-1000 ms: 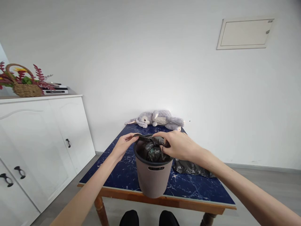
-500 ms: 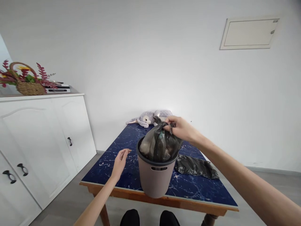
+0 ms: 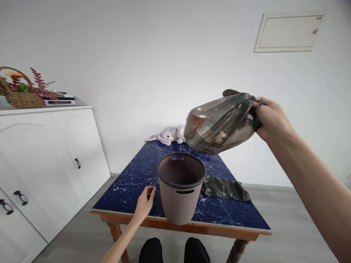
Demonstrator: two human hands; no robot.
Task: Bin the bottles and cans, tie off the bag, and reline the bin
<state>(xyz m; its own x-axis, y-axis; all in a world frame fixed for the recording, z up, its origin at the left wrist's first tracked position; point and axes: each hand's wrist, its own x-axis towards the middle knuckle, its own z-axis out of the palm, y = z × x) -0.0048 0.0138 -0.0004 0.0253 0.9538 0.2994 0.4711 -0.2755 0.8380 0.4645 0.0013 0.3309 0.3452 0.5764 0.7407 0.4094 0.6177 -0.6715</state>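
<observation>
My right hand (image 3: 270,117) grips the tied neck of a full dark rubbish bag (image 3: 218,124) and holds it up in the air, to the right of and above the bin. The grey-brown bin (image 3: 179,199) with a black rim stands at the near edge of the blue marbled table (image 3: 131,182); its inside shows bare. My left hand (image 3: 144,203) hovers low beside the bin's left wall, fingers loosely curled, with nothing in it; I cannot see it touching the bin.
A crumpled black bag (image 3: 223,188) lies on the table right of the bin. A grey plush toy (image 3: 168,134) lies at the table's far end. A white cabinet (image 3: 46,160) with a flower basket (image 3: 23,93) stands on the left.
My right hand has lifted the tied bag out of the bin and swung it up to the right. My left hand has let go of the rim and dropped beside the bin.
</observation>
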